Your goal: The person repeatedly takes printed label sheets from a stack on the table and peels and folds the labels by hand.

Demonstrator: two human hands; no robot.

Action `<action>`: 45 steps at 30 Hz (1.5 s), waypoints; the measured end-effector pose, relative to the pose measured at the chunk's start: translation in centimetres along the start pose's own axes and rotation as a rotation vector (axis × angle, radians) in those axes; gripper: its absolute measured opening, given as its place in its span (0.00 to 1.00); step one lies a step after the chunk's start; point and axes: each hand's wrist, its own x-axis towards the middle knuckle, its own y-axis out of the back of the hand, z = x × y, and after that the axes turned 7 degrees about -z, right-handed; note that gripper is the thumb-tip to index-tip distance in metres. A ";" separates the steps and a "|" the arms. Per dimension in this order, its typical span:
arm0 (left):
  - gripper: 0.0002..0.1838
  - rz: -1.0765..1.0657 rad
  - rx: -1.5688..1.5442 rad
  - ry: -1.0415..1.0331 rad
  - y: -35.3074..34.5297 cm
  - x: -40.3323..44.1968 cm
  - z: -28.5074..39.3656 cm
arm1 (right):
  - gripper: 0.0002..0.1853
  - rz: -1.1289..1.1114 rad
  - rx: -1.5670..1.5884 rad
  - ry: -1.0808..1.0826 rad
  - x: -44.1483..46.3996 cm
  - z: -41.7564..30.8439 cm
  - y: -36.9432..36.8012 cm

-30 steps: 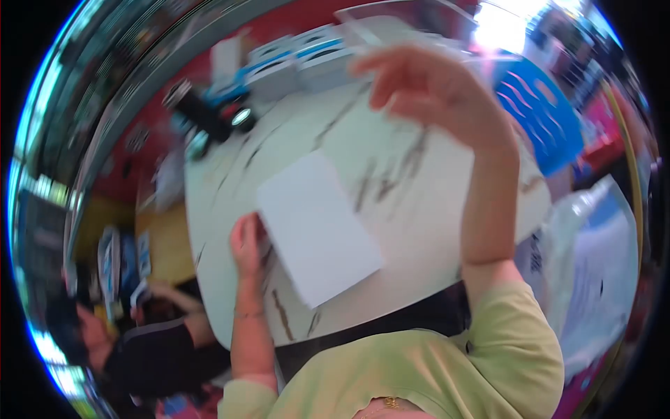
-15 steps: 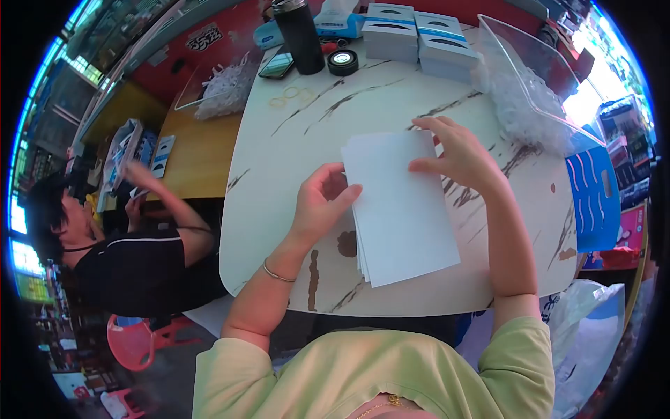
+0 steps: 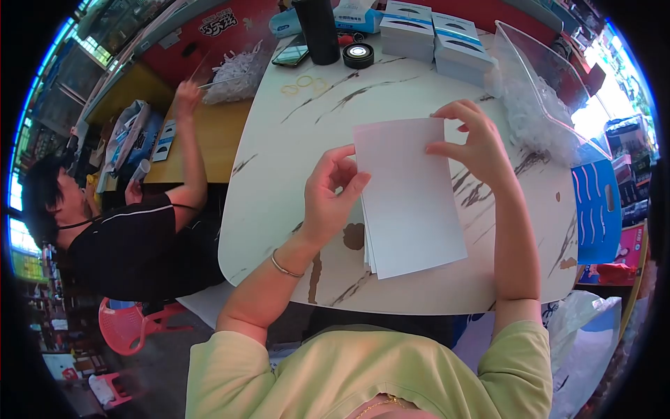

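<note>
A small stack of white sheets (image 3: pixel 412 202) lies upright-wise in front of me on the marbled table (image 3: pixel 279 181), its lower left edges slightly fanned. My left hand (image 3: pixel 333 192) is at the stack's left edge, thumb on top and fingers curled at the side, gripping it. At the upper right corner, my right hand (image 3: pixel 471 143) pinches the sheets between thumb and fingers.
Behind stand a black bottle (image 3: pixel 317 31), a round black lid (image 3: pixel 358 55), a phone (image 3: pixel 291 53) and white-blue boxes (image 3: pixel 460 52). A clear bin (image 3: pixel 544 105) is at right. A co-worker (image 3: pixel 132 223) sits at left by a wooden table (image 3: pixel 209 140).
Over the last second both hands came to the sheets, my right hand down from above the table. The sheets were turned more upright. The co-worker's arm has risen.
</note>
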 end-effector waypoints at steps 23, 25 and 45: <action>0.27 -0.098 0.002 0.022 0.4 -0.3 -0.3 | 0.06 0.160 0.143 -0.136 -0.5 -0.7 2.5; 0.26 -0.086 0.309 -0.061 0.6 -0.1 0.1 | 0.07 0.198 0.381 -0.128 -0.5 0.3 3.2; 0.09 -0.416 -0.319 0.115 1.2 -0.9 3.3 | 0.08 0.581 0.270 0.072 -0.3 -3.1 0.8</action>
